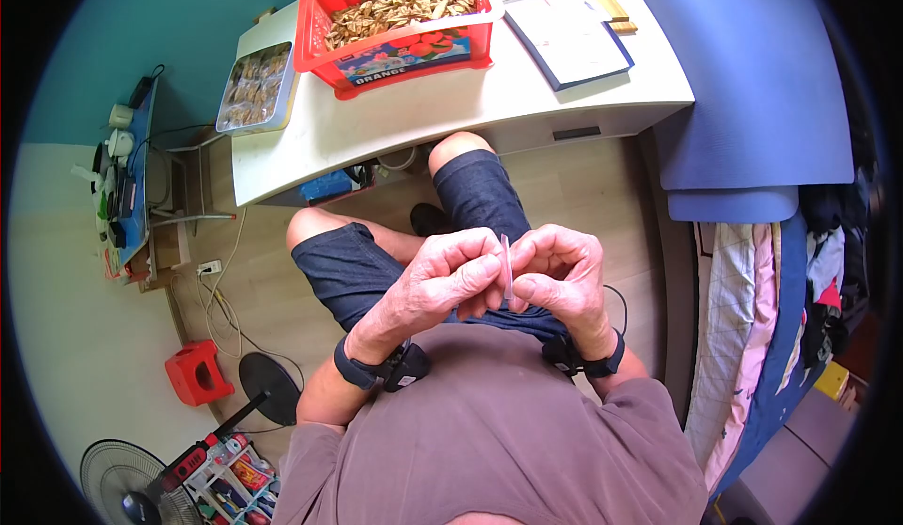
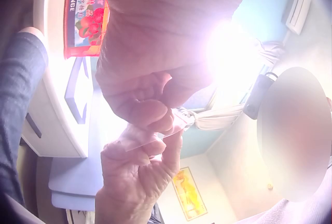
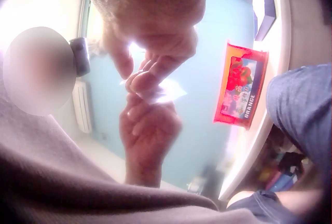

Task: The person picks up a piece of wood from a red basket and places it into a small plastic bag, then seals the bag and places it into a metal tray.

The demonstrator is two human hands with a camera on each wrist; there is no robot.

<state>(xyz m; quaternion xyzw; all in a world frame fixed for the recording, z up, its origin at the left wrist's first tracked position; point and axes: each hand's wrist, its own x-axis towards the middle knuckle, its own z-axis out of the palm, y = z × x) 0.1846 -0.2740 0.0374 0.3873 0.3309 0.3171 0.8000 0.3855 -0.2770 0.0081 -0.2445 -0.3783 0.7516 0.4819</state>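
Over the lap, a small, thin, clear plastic bag (image 1: 508,266) stands edge-on between the two hands. My left hand (image 1: 450,276) pinches it between thumb and fingers from one side. From the other side, the curled fingers and thumb of my right hand (image 1: 562,271) hold it. In the right wrist view the clear plastic (image 3: 174,90) catches bright light beside the fingertips, which nearly meet. The left wrist view shows the sheet's thin edge (image 2: 142,143) across the right hand's fingers. Much of the bag is hidden by the fingers.
On the white table (image 1: 414,116) ahead stands a red plastic basket (image 1: 414,59) of dried slices. To its left sits a tray (image 1: 254,87) of small filled packets; to its right, a dark-edged box lid (image 1: 567,36) with papers. A red stool (image 1: 198,373) and fan (image 1: 132,483) stand left.
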